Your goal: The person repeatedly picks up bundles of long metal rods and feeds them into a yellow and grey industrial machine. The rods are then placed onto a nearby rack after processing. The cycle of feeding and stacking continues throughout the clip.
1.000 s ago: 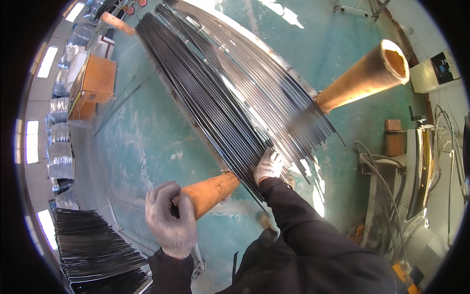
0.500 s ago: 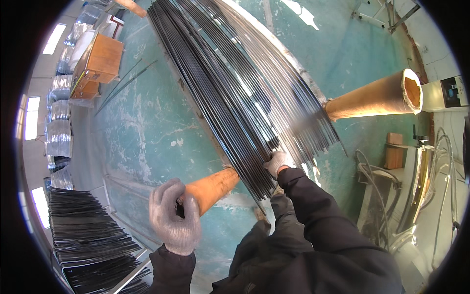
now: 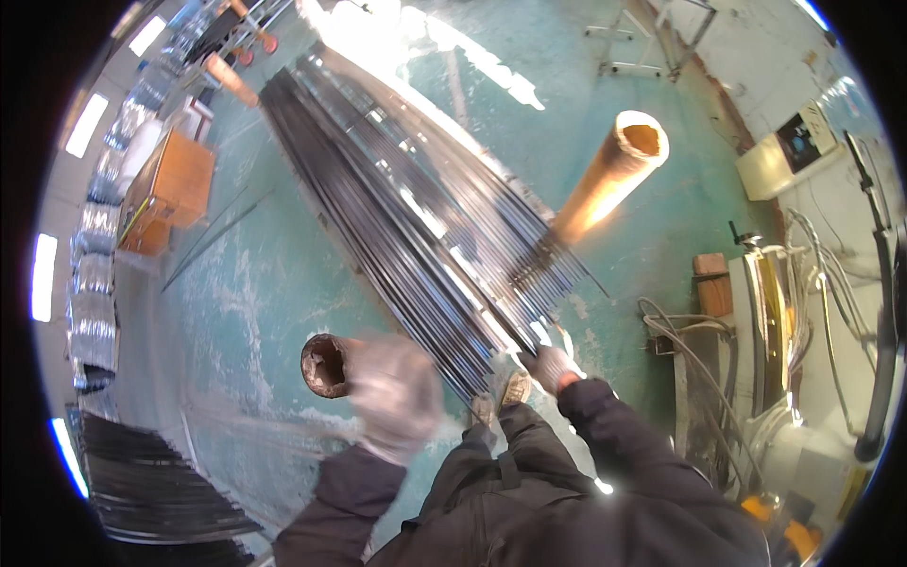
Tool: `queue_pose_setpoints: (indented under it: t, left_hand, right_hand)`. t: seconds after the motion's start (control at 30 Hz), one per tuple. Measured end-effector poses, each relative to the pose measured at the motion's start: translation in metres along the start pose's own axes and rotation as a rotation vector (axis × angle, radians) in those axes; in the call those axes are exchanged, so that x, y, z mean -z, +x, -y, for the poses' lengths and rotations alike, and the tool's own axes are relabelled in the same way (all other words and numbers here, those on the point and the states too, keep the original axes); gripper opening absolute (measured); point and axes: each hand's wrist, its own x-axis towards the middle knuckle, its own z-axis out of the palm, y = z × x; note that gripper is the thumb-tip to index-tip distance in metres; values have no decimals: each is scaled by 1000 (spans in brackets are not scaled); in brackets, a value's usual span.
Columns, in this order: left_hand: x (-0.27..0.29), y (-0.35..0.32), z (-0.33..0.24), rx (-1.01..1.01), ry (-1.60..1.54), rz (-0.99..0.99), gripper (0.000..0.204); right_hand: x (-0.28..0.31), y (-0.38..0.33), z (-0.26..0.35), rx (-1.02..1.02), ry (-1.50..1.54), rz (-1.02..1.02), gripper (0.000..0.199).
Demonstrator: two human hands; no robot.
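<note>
Long thin black rods (image 3: pixel 378 227) lie side by side in a wide sheet that runs from the far left toward my feet. At their near end, on the right side, my right hand (image 3: pixel 553 369), in a pale knit glove, is closed round the ends of a few dark rods. My left hand (image 3: pixel 395 397), gloved alike, is smeared by motion, so its fingers cannot be made out. It is nearest to the upright brown cardboard tube (image 3: pixel 324 367) at the left edge of the rods, and overlaps part of it. A second brown tube (image 3: pixel 605 189) stands at the right edge.
A third tube (image 3: pixel 232 79) rises at the far left corner of the rods. Beyond the left side stands a wooden cabinet (image 3: pixel 179 184). Stacked black strips (image 3: pixel 151 482) are at lower left. Machinery with cables (image 3: pixel 746 331) stands on the right; a metal frame (image 3: pixel 652 47) is behind.
My left hand has moved right, from the left tube's rim to beside it. My right hand remains at the rods' near end, now a little lower in view. The whole view has shifted.
</note>
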Motion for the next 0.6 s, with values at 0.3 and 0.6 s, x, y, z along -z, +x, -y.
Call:
queue_pose_setpoints:
  t: [0.3, 0.6]
  left_hand:
    - [-130, -137, -16, 1561, -1324, 632, 69]
    - [-110, -147, -59, 1756, -2085, 289, 9]
  right_hand:
    - [-2, -477, -118, -687, -251, -15, 59]
    - [-128, -662, -97, -597, -498, -737, 24]
